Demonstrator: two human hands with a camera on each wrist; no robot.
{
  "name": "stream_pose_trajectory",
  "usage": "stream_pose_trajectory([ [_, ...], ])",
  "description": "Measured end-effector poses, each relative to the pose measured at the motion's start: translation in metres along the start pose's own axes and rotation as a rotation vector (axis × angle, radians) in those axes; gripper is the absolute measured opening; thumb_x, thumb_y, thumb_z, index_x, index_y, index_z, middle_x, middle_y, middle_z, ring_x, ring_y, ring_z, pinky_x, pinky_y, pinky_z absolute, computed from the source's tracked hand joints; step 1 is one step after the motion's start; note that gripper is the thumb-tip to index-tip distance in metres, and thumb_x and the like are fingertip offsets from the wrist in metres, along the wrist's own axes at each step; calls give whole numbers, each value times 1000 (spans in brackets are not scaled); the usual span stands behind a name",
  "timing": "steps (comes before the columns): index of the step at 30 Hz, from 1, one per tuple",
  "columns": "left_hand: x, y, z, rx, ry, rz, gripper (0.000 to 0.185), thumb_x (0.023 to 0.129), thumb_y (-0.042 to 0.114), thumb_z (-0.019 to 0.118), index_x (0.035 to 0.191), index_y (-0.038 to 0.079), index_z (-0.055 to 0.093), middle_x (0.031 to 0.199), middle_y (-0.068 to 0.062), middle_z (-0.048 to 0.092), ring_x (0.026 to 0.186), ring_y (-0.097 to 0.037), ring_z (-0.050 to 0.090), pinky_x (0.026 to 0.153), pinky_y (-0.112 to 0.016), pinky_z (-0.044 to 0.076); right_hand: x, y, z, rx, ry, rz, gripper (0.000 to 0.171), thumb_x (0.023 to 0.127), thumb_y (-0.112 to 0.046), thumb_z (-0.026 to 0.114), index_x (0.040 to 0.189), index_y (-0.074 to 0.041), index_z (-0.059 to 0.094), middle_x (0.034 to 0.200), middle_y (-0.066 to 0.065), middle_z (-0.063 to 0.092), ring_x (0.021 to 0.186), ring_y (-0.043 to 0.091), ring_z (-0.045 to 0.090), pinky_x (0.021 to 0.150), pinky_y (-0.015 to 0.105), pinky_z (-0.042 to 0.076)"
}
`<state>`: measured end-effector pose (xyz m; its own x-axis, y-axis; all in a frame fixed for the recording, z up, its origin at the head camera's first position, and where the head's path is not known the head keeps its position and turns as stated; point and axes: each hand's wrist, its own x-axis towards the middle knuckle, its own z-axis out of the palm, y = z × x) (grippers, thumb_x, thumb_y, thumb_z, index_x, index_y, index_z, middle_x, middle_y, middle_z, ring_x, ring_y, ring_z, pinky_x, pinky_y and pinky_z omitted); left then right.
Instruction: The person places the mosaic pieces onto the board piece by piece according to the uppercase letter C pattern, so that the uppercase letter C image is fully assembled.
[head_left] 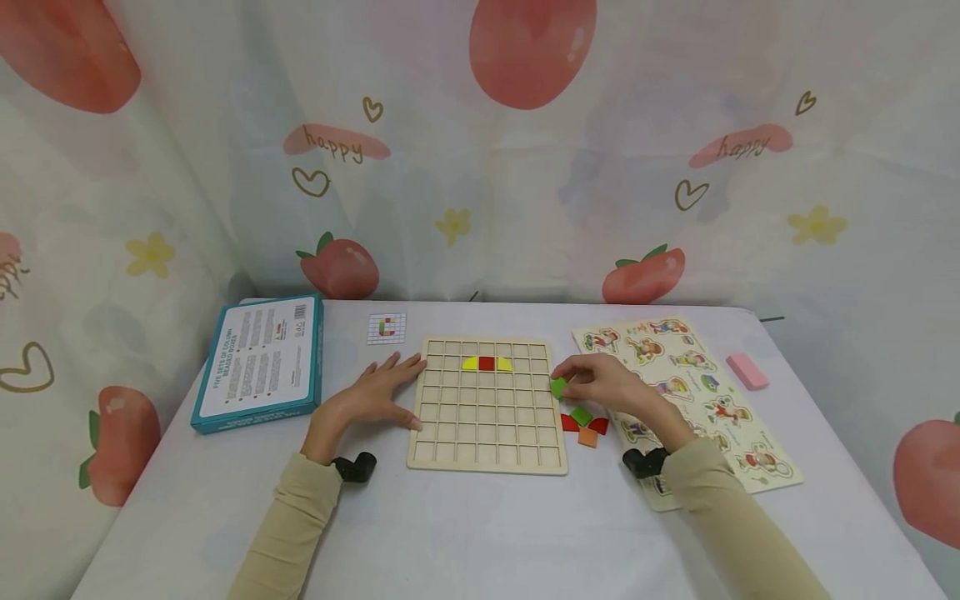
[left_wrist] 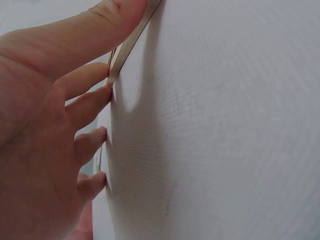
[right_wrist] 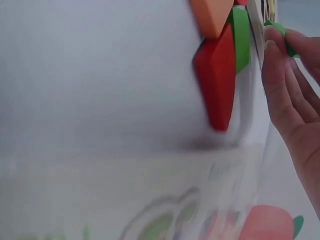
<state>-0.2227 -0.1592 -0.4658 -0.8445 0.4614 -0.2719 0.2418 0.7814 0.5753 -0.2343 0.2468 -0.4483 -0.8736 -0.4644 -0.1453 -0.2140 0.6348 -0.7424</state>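
- Left hand (head_left: 378, 392): flat on table (head_left: 480, 533), fingers straight & spread, tips touching left edge of wooden grid board (head_left: 487, 406). Holds nothing. Left wrist cam shows the fingers (left_wrist: 90, 102) pressed to the cloth w/ board edge just at the tips.
- Right hand (head_left: 600, 381): fingers curled, pinching a green tile (head_left: 558, 387) betw. thumb & fingertips, just off board's right edge, about mid-height. Right wrist cam: green tile (right_wrist: 280, 31) at the fingertips, partly hidden.
- Board: mostly bare cells; top area has yellow quarter, red square, yellow quarter in a row (head_left: 487, 363).
- Loose tiles (head_left: 585, 423) on table right of board, just below the right hand: green, two red, orange, touching each other.
- Pattern card (head_left: 386, 328) behind board, upper left.
- Teal box (head_left: 258, 362) far left, lying flat.
- Character peg puzzle (head_left: 693, 400) right, under the right forearm; pink block (head_left: 747, 371) beyond it.
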Motion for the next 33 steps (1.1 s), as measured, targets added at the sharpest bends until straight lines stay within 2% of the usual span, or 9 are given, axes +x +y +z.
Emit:
stream_pose_trajectory([
  [7, 0, 1, 0, 6, 1, -9, 105, 79, 39, 88, 163, 15, 29, 173, -6, 20, 161, -37, 2, 129, -60, -1, 10, -13, 8, 28, -19, -15, 32, 94, -4, 69, 126, -2, 70, 114, 16, 72, 93, 19, 74, 83, 29, 57],
  [12, 0, 1, 0, 2, 0, -13, 105, 79, 38, 88, 163, 15, 30, 173, -6, 20, 161, -37, 2, 129, -60, -1, 18, -19, 15, 46, -23, -41, 32, 95, 0, 65, 127, 1, 70, 111, 17, 74, 94, 22, 75, 87, 33, 57],
  [20, 1, 1, 0, 0, -2, -11, 105, 79, 40, 88, 164, 16, 29, 173, -5, 20, 161, -36, 2, 129, -59, -1, 30, -31, 27, 47, -20, -23, 33, 94, -3, 70, 127, 0, 71, 108, 13, 77, 91, 17, 75, 87, 31, 59],
  [26, 1, 0, 0, 5, -2, -8, 105, 79, 41, 88, 163, 16, 30, 172, -5, 20, 161, -37, 3, 129, -60, -1, 39, -39, 35, -11, 15, -63, 33, 92, -9, 76, 123, -2, 74, 108, 10, 77, 91, 13, 70, 85, 31, 58],
  [33, 3, -1, 0, -9, -5, -3, 105, 79, 41, 88, 163, 15, 30, 173, -6, 20, 161, -36, 3, 129, -60, 0, 48, -50, 41, -6, 5, -51, 34, 91, -10, 76, 124, -2, 73, 107, 9, 77, 89, 13, 69, 83, 29, 56],
])
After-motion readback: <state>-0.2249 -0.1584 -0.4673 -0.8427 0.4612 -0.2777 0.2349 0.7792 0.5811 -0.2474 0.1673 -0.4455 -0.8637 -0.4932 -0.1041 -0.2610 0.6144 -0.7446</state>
